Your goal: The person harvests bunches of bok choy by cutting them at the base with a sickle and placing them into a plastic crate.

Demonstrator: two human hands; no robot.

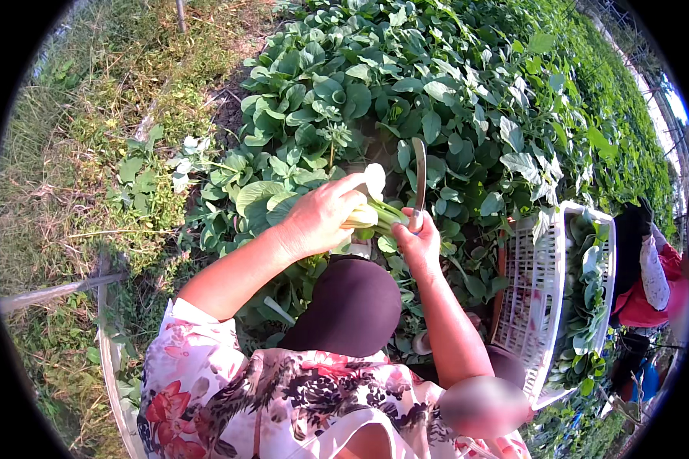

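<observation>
My left hand [328, 216] grips a leafy green vegetable [373, 217] by its pale stem end, and a white piece shows at the fingertips. Pressed against the green stalks on the other side is my right hand [420, 236], closed around the handle of a curved knife [420, 172]. The metal blade points away from me, above the leafy plants. Beyond and around both hands grows a dense bed of leafy greens [350, 97]. My fingers hide part of the stalks and the knife handle.
A white plastic crate [557, 310] holding leafy greens stands to the right. Past it is another person [654, 287] in red and patterned clothing. Grass and weeds [103, 160] cover the left side, with a pole [63, 292] lying at the lower left.
</observation>
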